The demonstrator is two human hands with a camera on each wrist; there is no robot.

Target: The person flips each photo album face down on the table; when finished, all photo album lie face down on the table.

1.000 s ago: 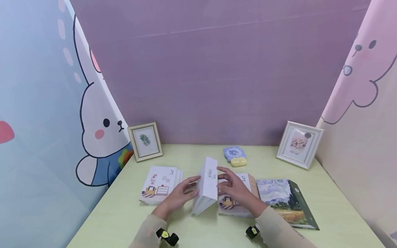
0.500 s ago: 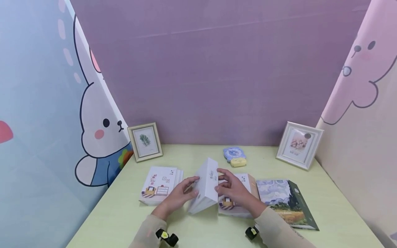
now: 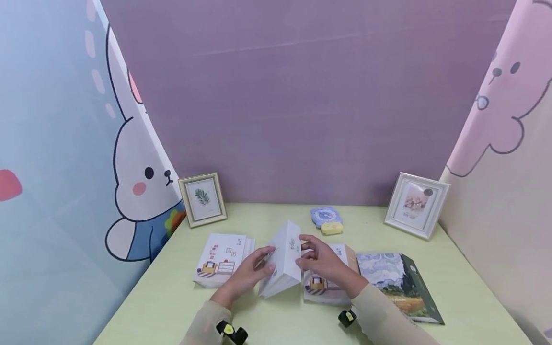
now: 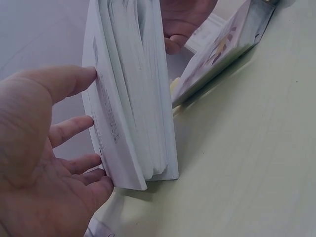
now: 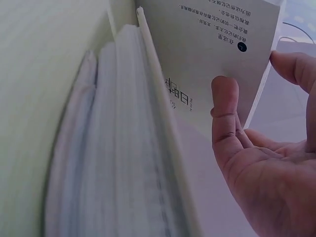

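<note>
A thick white photo album stands tilted between my two hands, its printed text facing right in the head view. My left hand holds it from the left, thumb and bent fingertips against the cover; its page edges show from below in the left wrist view. My right hand grips the opposite side, one digit on the printed face and others at its edge. Just right of it lies an illustrated album, partly covered by my right hand. An album with room drawings lies left of my left hand.
A landscape-painting album lies right of my right forearm. Behind sit a blue round item and a yellow item. A gold-framed leaf picture and a white picture frame stand at the back corners of the table.
The held photo album has leaned further left, its lower end swinging left and its left face turning more into view. Both hands stay at its sides, having shifted only slightly.
</note>
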